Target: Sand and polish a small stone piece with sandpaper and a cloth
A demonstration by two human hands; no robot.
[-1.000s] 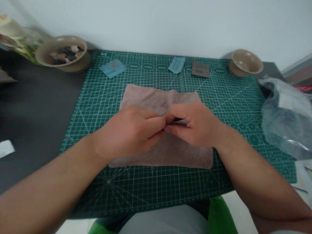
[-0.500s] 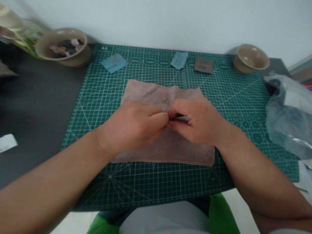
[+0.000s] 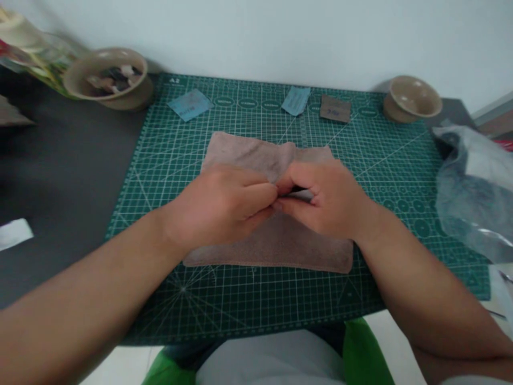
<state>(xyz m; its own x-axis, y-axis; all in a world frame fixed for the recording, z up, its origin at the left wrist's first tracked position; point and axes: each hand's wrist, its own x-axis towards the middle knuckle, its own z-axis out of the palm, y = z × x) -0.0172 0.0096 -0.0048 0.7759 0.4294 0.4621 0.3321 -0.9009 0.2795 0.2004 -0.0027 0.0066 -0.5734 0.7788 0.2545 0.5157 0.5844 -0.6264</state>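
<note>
Compared with a second ago, the hands keep nearly the same pose, while the scene sits slightly higher in the frame. Left hand (image 3: 222,206) and right hand (image 3: 328,198) meet, fingertips bent together, over the pinkish-brown cloth (image 3: 276,248) at mid-frame; I cannot tell what they grip. Gridded green mat (image 3: 256,305) borders its edges, with room towards the crinkled clear bag (image 3: 473,198) at right. The cloth looks napped, squarish, seamed below, ridged at its top edge.

A pale wall (image 3: 256,37) stands behind the dark tabletop (image 3: 84,155), with whitish floor (image 3: 120,366) below.
</note>
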